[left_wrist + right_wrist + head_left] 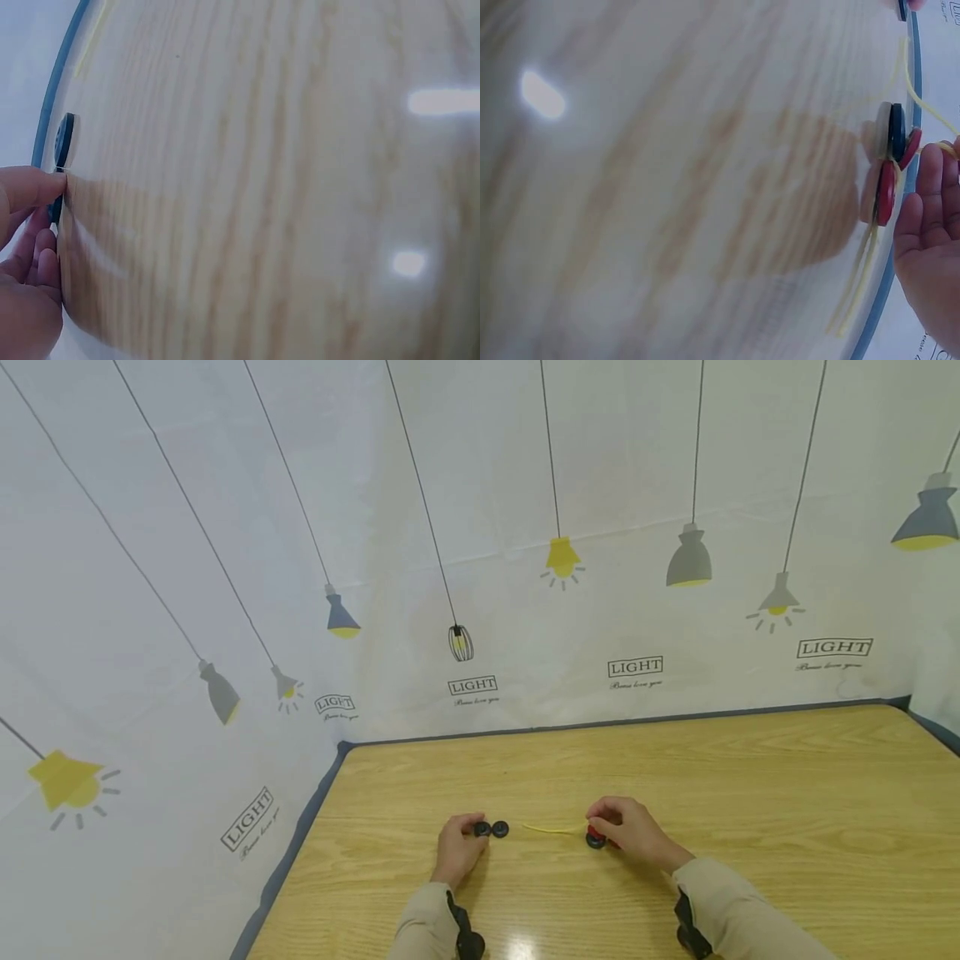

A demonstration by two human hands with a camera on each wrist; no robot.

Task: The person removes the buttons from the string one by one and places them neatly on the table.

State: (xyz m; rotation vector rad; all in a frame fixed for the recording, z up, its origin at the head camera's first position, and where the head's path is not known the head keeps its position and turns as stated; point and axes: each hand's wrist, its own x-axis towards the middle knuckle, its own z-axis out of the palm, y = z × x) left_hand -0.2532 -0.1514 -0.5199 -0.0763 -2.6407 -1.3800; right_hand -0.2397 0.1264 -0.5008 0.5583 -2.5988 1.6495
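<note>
My left hand [457,850] pinches a black disc [482,829], round like a large button, between thumb and finger at the tabletop. Just right of it lies a second black disc [500,829]. In the right wrist view my right hand [939,232] pinches a yellow cord [930,111] at its fingertips. Beside those fingers are two red discs [886,193] and a black disc [898,131], close together. Cord ends trail below the red disc there. In the head view my right hand [633,835] partly covers this cluster, and the cord stretches left toward the other discs.
The light wooden table [750,793] has a dark edge along its back and left side. Behind it hangs a white cloth [510,610] printed with lamps and lettering. Dark straps with cameras sit at both beige sleeves [731,902].
</note>
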